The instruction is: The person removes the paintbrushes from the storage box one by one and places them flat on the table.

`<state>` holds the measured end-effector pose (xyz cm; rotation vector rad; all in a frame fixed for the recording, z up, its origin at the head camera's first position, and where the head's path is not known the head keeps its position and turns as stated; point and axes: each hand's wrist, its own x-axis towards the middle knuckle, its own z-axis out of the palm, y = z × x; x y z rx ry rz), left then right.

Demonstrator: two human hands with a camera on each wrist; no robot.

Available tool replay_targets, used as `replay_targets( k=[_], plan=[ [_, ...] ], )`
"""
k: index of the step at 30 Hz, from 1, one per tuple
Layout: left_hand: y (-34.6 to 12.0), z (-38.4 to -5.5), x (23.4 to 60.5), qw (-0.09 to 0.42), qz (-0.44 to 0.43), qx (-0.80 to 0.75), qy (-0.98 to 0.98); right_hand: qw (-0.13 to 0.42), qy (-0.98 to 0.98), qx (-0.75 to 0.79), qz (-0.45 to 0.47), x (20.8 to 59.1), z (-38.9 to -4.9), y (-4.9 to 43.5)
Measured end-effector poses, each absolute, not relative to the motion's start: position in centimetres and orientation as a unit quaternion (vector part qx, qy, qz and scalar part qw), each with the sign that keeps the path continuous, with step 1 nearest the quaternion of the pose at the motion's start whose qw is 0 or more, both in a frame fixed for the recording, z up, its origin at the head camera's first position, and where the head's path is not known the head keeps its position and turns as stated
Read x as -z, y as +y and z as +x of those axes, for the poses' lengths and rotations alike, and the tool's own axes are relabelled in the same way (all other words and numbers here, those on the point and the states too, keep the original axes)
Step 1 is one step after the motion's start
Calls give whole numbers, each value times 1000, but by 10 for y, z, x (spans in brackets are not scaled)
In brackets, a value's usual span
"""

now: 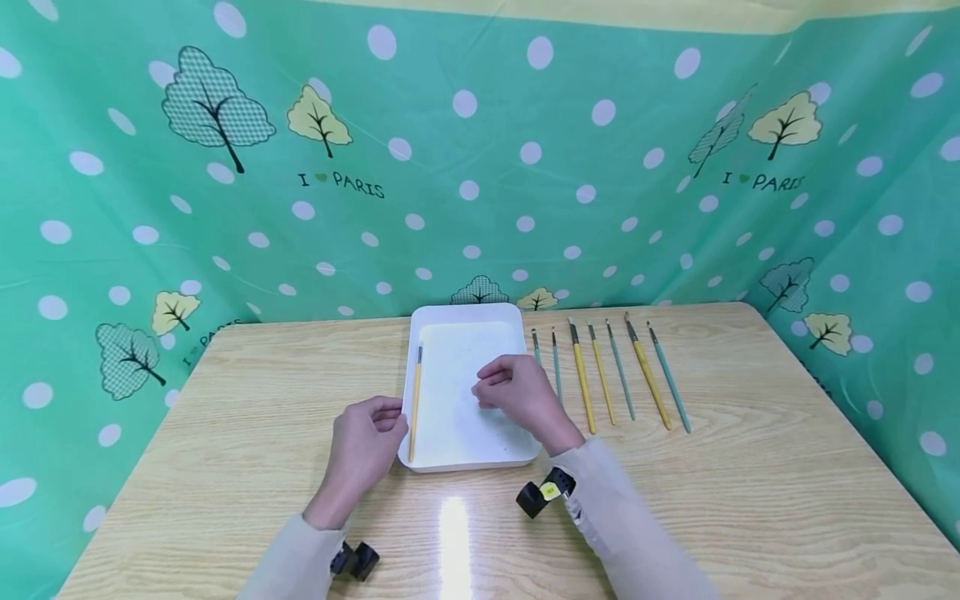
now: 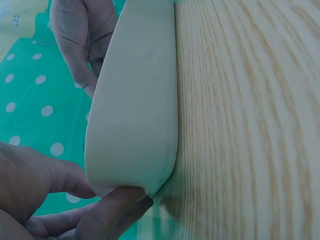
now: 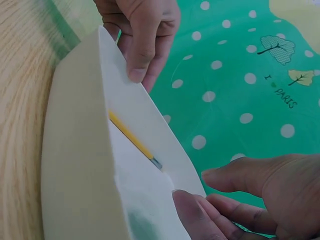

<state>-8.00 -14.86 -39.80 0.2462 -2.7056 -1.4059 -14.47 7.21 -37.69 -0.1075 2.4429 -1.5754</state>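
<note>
A white tray [image 1: 471,467] lies on the table, and a yellow-handled paintbrush [image 1: 416,404] rests inside along its left wall. At the tray's left side, my left hand [image 1: 365,442] grips the rim, with the thumb at the top edge and the fingers against the outer wall [image 2: 132,110]. My right hand [image 1: 521,396] hovers over the right half of the tray. Its fingers are loosely bent, and nothing shows between thumb and fingertips in the right wrist view, where the brush's metal ferrule [image 3: 156,163] is also visible.
To the right of the tray, several paintbrushes lie side by side, bristles pointing away, among them a thick yellow one [image 1: 582,379] and a teal one [image 1: 670,379]. A green dotted curtain [image 1: 375,225] hangs behind the wooden table [image 1: 300,358].
</note>
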Motion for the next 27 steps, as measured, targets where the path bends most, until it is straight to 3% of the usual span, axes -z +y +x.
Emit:
replay_targets(
  k=[27],
  plan=[
    [-148,-80,396,37,86,463,-882,125,834,535,-48,392,-138,39]
  ],
)
